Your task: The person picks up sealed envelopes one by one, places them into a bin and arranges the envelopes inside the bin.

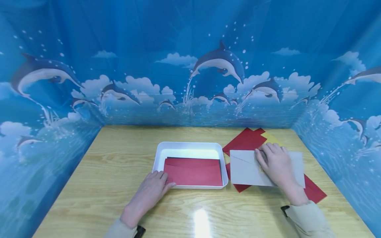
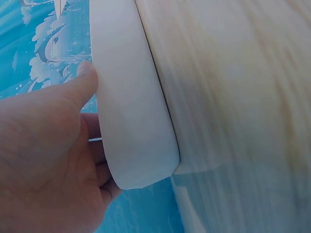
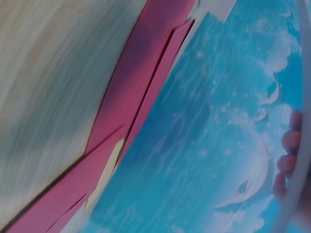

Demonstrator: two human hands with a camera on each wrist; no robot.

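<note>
A white tray (image 1: 190, 149) stands near the middle of the table and holds a red envelope (image 1: 193, 172), with the dark edge of another piece beneath it. At the tray's front left corner my left hand (image 1: 150, 190) grips the rim; in the left wrist view its thumb is at the tray wall (image 2: 129, 97) and its fingers lie partly hidden behind it. My right hand (image 1: 276, 165) holds a pale grey envelope (image 1: 242, 167) by its far edge, over the loose envelopes. In the right wrist view several fingers (image 3: 290, 141) show past that envelope's edge.
Under and around the grey envelope lie several red envelopes (image 1: 245, 140) and a yellow one (image 1: 272, 138), partly covered. A blue dolphin-print curtain (image 1: 178, 99) borders the back and sides of the wooden table (image 1: 119, 155).
</note>
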